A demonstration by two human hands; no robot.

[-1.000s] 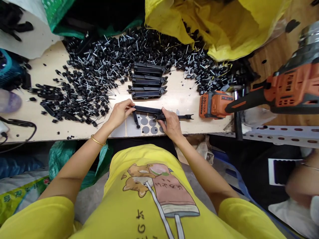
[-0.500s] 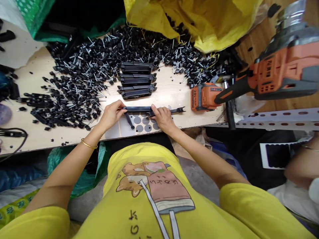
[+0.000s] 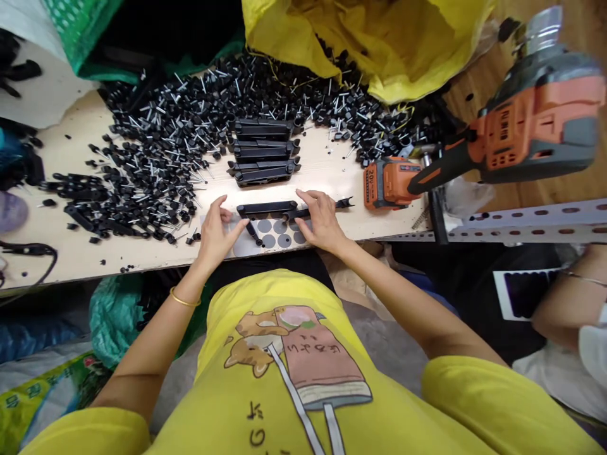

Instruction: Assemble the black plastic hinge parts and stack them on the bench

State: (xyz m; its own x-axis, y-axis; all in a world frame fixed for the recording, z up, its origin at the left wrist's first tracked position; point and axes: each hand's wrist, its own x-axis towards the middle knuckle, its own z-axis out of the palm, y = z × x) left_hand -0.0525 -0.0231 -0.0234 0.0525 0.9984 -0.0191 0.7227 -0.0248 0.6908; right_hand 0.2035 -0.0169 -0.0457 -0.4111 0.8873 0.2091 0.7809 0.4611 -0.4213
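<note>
Yellow sack (image 3: pixel 412 54), orange power tool (image 3: pixel 505 136)

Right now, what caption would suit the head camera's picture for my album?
Left hand and right hand frame a black bar, near heaped small black pieces and an orange power tool.

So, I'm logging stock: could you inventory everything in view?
Jointed part: one, black, centre
Disc sheet: one, grey, beneath it
Folded parts: several, black, rows beyond
Knobs with pins: many, black and silver, far side
Power tool: one, orange and grey, right
Bench: one, pale, centre
Bags: several, mostly yellow or green, beyond and below bench
Cable: one, black, left
Perforated strip: one, white, right
Co-worker's arm: one, bare, lower right
Shirt: one, yellow, bottom
Left hand: one, open, by jointed part
Right hand: one, open, further right
</note>
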